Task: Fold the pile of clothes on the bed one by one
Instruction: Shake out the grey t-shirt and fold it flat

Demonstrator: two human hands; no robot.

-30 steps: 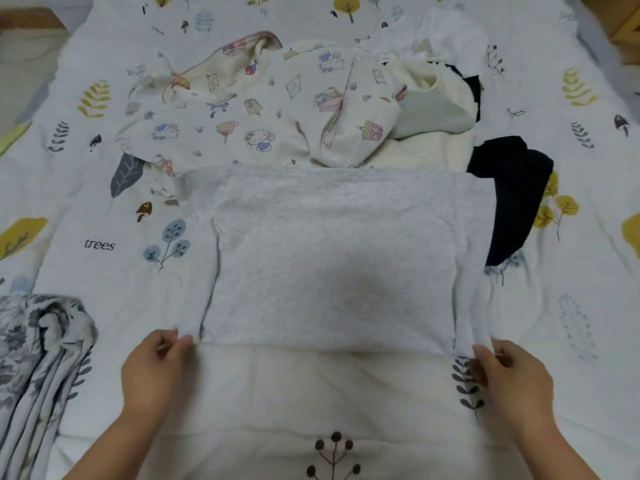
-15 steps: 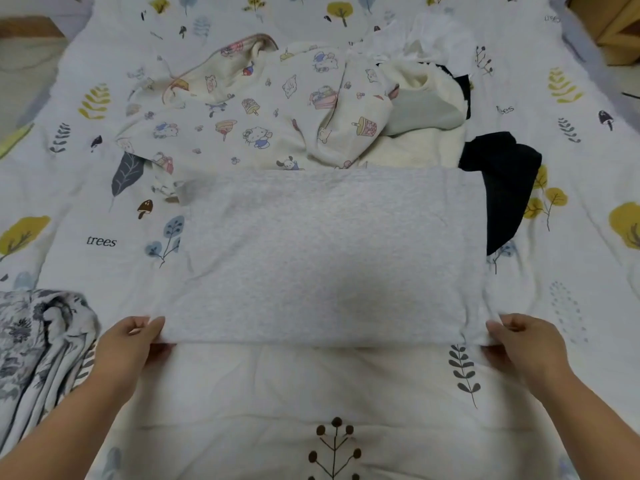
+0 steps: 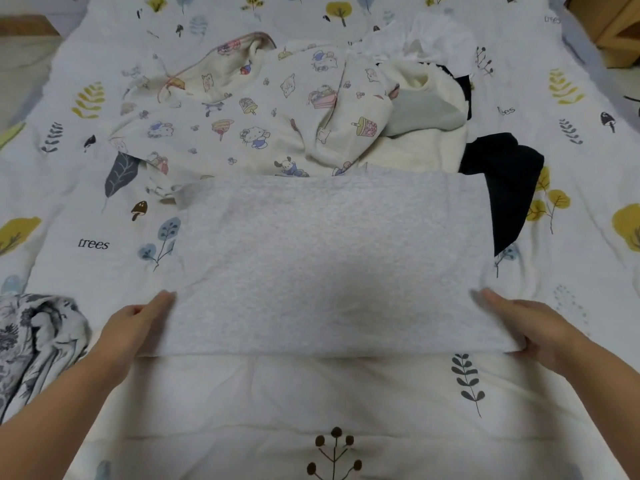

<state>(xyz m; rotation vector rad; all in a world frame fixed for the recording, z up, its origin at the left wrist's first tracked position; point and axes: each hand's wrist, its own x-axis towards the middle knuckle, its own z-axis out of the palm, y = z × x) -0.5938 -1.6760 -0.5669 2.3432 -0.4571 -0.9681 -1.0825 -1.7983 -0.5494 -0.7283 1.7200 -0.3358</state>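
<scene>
**Grey garment half folded, most of the pile still waiting**

The grey knit garment lies flat across the middle of the bed, already a tidy rectangle, so I judge its fold well under way but not finished. I have my left hand at its near left corner, thumb on top and the fingers tucked under the cloth, a closed grip on the edge. My right hand holds the near right corner the same way.

Behind it the pile is barely touched: a cream cartoon-print garment lies crumpled, with a cream fleece piece and something white beyond, and a black garment pokes out on the right. At the left edge sits a grey floral cloth; whether it is folded I cannot tell. Several pieces are left to fold.
</scene>
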